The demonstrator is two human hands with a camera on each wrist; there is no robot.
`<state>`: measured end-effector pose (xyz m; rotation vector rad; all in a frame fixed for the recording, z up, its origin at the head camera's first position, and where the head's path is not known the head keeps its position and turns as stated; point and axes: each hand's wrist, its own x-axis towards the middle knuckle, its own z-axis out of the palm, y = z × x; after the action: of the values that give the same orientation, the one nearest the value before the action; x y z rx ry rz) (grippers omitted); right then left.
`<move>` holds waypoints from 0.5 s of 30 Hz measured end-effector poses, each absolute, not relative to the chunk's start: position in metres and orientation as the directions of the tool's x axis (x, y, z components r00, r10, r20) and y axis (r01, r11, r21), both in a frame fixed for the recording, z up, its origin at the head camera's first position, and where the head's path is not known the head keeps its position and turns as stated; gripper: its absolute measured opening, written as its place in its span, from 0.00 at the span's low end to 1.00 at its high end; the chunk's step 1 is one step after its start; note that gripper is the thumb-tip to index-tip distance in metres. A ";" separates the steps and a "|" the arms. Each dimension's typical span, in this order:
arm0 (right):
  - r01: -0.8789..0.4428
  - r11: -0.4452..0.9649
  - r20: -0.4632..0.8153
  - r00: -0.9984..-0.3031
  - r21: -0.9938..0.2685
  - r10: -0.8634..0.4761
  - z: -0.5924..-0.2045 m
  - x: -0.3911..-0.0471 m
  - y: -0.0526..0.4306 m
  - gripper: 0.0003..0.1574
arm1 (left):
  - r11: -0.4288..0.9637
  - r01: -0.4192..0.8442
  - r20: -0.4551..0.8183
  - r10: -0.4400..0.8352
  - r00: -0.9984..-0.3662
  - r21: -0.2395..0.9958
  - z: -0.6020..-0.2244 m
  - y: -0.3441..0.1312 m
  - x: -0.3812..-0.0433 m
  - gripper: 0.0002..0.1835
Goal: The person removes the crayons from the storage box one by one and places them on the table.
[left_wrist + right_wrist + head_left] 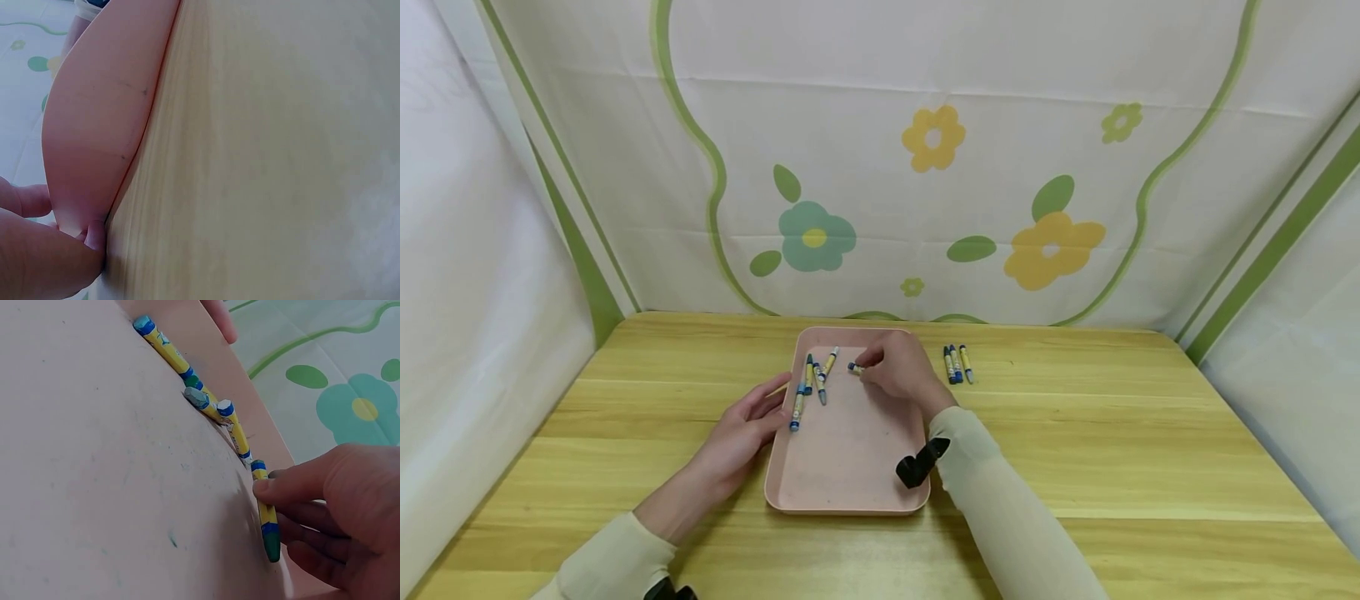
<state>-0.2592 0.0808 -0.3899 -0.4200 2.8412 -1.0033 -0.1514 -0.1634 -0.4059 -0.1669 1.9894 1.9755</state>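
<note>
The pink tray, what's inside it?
Four crayons lie inside the pink tray, toward its left side. The right hand holds a green crayon there. That hand covers part of the tray; I can't tell what's beneath.

Counted eight crayons [167,352] in total: four lying in the pink tray [850,471], one crayon [267,515] held in the right hand [901,365], and three crayons [956,364] lying on the tabletop [1112,442]. Counted one tray only, and one tabletop. Saw two hands, namely the right one and one left hand [733,442], also two pale sleeves [1000,500] and two black devices [922,463], one for each wrist. On the cloth [857,125] behind, counted five printed flowers: two orange flowers [1030,254], two light green flowers [1112,125] and one teal flower [816,217]. Counted also four printed leaves [787,182].
</note>
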 end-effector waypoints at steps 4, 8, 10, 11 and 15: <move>-0.209 0.716 -0.014 -0.956 -0.666 -0.293 -0.388 -0.258 0.082 0.10 | 0.032 -0.314 -0.315 0.147 -0.938 0.949 -0.406 -0.163 -0.151 0.34; -0.167 0.687 -0.042 -0.960 -0.708 -0.276 -0.386 -0.257 0.084 0.10 | 0.031 -0.315 -0.316 0.147 -0.937 0.948 -0.405 -0.163 -0.152 0.34; -0.152 0.677 -0.050 -0.962 -0.720 -0.270 -0.385 -0.257 0.084 0.10 | 0.030 -0.315 -0.316 0.148 -0.937 0.948 -0.405 -0.163 -0.152 0.34; -0.145 0.673 -0.055 -0.962 -0.725 -0.267 -0.385 -0.257 0.085 0.10 | 0.030 -0.316 -0.317 0.147 -0.937 0.948 -0.405 -0.163 -0.152 0.34; -0.132 0.666 -0.061 -0.964 -0.734 -0.258 -0.382 -0.257 0.086 0.11 | 0.028 -0.318 -0.319 0.148 -0.936 0.948 -0.405 -0.163 -0.152 0.34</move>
<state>-0.2566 0.0862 -0.3818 -0.3204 2.7192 -1.1797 -0.1517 -0.1631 -0.4049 -0.1734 1.9834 1.9752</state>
